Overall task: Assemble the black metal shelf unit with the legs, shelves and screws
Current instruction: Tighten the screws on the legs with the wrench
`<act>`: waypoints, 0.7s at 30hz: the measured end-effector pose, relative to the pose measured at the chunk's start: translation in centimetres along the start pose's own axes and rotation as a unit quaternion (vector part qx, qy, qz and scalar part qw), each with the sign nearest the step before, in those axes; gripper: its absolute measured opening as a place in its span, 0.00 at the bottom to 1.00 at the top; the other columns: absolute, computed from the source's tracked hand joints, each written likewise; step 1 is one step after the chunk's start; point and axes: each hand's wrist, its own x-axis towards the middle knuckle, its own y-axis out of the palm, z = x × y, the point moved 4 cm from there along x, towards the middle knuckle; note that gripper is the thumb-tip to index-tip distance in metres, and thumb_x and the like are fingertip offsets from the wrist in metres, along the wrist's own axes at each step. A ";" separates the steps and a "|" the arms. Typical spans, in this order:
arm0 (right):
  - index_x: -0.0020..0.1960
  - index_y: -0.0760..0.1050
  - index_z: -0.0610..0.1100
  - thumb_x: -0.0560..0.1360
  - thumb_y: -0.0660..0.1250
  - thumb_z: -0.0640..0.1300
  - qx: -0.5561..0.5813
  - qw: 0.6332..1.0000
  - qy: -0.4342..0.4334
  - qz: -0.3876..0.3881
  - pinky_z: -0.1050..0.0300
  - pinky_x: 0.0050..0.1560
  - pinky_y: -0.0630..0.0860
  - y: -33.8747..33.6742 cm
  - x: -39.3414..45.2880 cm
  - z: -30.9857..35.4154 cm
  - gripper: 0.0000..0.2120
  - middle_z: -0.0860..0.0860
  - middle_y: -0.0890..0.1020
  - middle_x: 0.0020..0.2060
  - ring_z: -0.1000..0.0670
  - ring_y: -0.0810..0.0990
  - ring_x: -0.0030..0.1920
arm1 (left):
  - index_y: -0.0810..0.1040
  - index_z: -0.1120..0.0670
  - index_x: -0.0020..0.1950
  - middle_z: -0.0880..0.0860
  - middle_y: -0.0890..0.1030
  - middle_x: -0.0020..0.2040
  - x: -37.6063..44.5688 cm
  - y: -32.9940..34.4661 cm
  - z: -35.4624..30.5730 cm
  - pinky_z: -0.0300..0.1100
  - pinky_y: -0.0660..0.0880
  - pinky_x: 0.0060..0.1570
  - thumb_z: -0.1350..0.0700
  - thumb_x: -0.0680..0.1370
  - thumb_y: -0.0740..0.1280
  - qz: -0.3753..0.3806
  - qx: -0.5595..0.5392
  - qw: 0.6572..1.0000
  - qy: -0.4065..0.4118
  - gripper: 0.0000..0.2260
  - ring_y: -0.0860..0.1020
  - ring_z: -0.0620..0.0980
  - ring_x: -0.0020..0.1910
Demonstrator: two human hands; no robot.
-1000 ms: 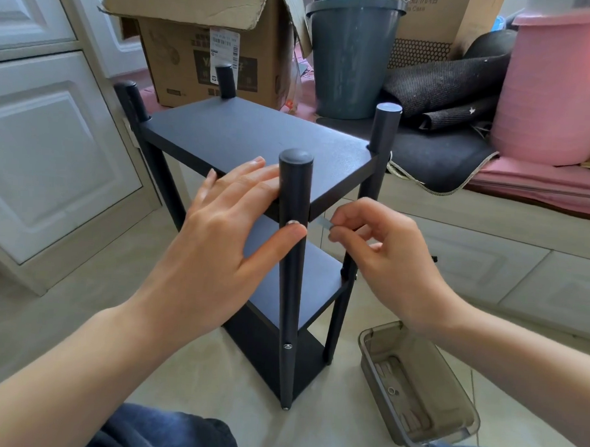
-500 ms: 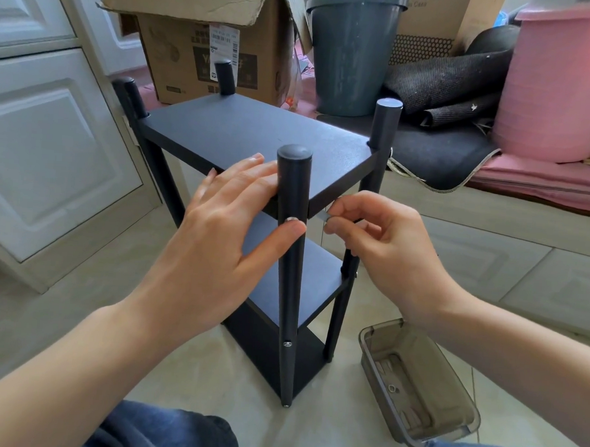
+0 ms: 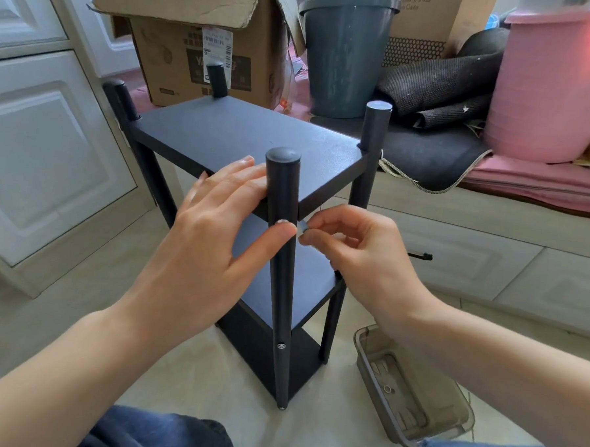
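Pale floor tiles [image 3: 77, 314] carry the black shelf unit [image 3: 243, 142], which stands upright before cardboard boxes. Beside its near leg [image 3: 280, 256], the right hand [image 3: 360, 257] pinches a small silvery tool [image 3: 302, 226], probably a hex key, at the top-shelf screw [image 3: 281, 221]. The left hand [image 3: 204, 232] lies flat-fingered on the top shelf, thumb pressing the leg just under that screw. Risks, judged from here: the tool could slip from so light a grip, or the screw cross-thread if the leg shifts. A grey tray [image 3: 460, 427] sits on the floor nearby.
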 end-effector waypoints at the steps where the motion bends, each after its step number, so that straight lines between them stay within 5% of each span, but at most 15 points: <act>1: 0.44 0.82 0.42 0.74 0.72 0.35 0.007 1.000 0.007 0.003 0.71 0.35 0.71 0.2 0.0 -0.1 0.03 0.50 0.85 0.37 0.61 0.79 0.33 | 0.74 0.48 0.72 0.44 0.72 0.73 0.0 0.0 0.0 0.63 0.63 0.74 0.40 0.80 0.59 0.000 0.001 1.000 0.000 0.23 0.64 0.45 0.77; 21: 0.44 0.81 0.40 0.75 0.69 0.32 0.060 0.997 0.040 0.039 0.73 0.34 0.72 1.7 0.1 -0.2 0.05 0.59 0.81 0.28 0.63 0.78 0.29 | 0.75 0.50 0.71 0.47 0.73 0.73 0.0 -0.1 0.1 0.64 0.63 0.73 0.41 0.81 0.60 0.004 0.011 1.000 0.009 0.23 0.65 0.47 0.77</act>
